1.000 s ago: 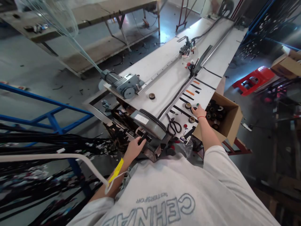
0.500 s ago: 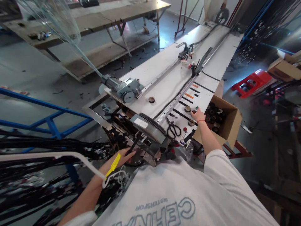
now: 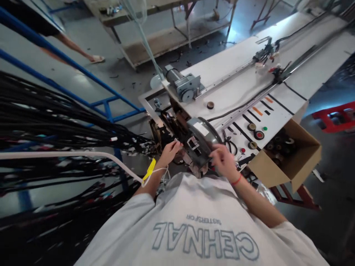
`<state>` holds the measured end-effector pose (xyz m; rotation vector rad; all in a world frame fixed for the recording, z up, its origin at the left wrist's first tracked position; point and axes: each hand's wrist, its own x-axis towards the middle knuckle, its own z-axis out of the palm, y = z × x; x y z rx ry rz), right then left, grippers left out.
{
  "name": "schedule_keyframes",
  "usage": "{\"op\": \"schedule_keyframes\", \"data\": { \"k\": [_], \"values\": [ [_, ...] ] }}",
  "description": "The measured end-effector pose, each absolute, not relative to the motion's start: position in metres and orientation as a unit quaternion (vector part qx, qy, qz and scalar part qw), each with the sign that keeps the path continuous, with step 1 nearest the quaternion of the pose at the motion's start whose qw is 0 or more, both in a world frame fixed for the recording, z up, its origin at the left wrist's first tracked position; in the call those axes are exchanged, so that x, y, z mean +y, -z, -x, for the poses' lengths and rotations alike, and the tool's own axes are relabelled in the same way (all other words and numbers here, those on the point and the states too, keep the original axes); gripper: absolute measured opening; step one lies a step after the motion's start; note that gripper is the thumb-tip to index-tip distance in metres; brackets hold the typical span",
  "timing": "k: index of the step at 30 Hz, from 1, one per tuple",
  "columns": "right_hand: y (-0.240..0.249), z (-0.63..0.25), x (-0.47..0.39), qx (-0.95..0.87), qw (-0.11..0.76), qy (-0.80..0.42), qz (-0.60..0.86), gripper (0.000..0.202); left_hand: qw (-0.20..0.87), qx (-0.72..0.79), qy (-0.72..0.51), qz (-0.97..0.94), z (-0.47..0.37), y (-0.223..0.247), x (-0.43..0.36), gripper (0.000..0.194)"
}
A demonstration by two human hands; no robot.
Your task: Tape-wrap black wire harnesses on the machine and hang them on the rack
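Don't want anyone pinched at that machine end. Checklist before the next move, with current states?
1. Left hand away from the round grey pulley: ok, visibly apart.
2. Right hand well away from the curved grey housing: not ok, it is right at the end of it; contact cannot tell.
3. Left fingers free of any part: cannot tell, the tips are too small to make out.
4. Red button uncovered: ok.
5. Green button uncovered: ok.
6. White tabletop free of loose rolls: not ok, a dark tape roll lies on it.
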<state>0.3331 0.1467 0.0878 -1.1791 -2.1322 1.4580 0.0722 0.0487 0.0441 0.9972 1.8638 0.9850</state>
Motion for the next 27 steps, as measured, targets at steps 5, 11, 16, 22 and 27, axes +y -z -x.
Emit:
{"op": "schedule_keyframes", "data": {
  "k": [5, 11, 16, 22, 27],
  "values": [
    [-0.053, -0.237, 0.108, -0.749, 0.156, -0.474, 0.436, 0.034, 0.416, 0.672, -0.405, -0.460, -0.058, -0.052, 0.053, 0.052],
    [-0.018, -0.231, 0.136, -0.781, 0.235, -0.395, 0.423, 0.007, 0.426, 0.631, -0.417, -0.498, -0.062, -0.045, 0.053, 0.046],
    [-0.020, -0.236, 0.131, -0.791, 0.222, -0.400, 0.406, 0.009, 0.398, 0.624, -0.375, -0.559, -0.066, -0.028, 0.054, 0.044],
    [-0.044, -0.222, 0.139, -0.831, 0.241, -0.369, 0.338, 0.022, 0.342, 0.662, -0.257, -0.615, -0.067, -0.006, 0.049, 0.037],
    [-0.039, -0.208, 0.154, -0.872, 0.217, -0.290, 0.330, 0.043, 0.234, 0.708, -0.184, -0.641, -0.081, -0.024, 0.041, 0.028]
  ]
}}
